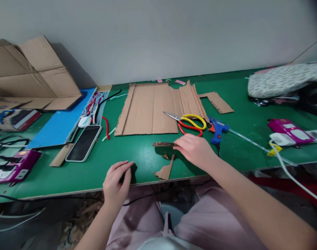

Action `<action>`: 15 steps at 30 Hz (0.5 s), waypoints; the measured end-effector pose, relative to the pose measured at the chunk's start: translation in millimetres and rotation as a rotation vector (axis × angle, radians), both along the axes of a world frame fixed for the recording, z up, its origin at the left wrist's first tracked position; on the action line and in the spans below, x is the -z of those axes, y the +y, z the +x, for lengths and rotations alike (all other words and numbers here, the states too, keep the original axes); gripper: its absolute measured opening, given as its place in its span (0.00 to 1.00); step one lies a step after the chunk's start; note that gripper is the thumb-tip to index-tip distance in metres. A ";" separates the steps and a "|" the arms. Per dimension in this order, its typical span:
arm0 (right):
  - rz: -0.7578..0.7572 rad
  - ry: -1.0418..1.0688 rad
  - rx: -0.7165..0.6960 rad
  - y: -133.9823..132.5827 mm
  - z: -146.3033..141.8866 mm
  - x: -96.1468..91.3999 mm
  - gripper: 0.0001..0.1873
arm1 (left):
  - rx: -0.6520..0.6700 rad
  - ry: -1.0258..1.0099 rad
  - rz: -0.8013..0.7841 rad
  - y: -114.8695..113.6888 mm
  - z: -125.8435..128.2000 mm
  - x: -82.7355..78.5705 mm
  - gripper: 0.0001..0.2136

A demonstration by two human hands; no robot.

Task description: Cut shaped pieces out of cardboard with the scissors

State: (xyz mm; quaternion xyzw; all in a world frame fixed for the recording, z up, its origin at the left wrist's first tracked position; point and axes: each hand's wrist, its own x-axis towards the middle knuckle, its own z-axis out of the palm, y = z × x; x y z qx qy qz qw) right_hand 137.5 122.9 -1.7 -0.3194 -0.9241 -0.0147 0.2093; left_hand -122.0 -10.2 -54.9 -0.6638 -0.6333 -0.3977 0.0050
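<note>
My right hand pinches the end of a small piece of cardboard, which shows its corrugated edge and is held just over the green table. My left hand rests near the table's front edge, fingers stretched out, thumb apart, nothing in it. Between the hands lie an irregular cardboard scrap and a tiny offcut. Scissors with one yellow and one red handle lie partly open on a large cardboard sheet beyond my right hand. A blue glue gun with a clear glue stick lies to the right.
On the left are a phone, a blue board, pipe cleaners, a purple power strip and folded cardboard. Rightward lie an angled cardboard offcut, another purple power strip with a white cable and a patterned cloth item.
</note>
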 end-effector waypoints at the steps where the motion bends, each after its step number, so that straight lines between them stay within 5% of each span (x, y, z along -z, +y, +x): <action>1: -0.012 0.014 -0.001 6.4 -9.4 -1.3 0.07 | 0.029 -0.026 0.000 -2.2 4.7 -0.3 0.10; 7: -0.065 -0.042 -0.159 22.4 -47.3 7.1 0.06 | 0.307 -0.033 -0.110 -16.7 45.2 -2.1 0.15; 15: -0.187 0.006 -0.273 -18.8 23.2 5.0 0.09 | 0.577 -0.064 -0.092 -25.5 77.5 -4.2 0.19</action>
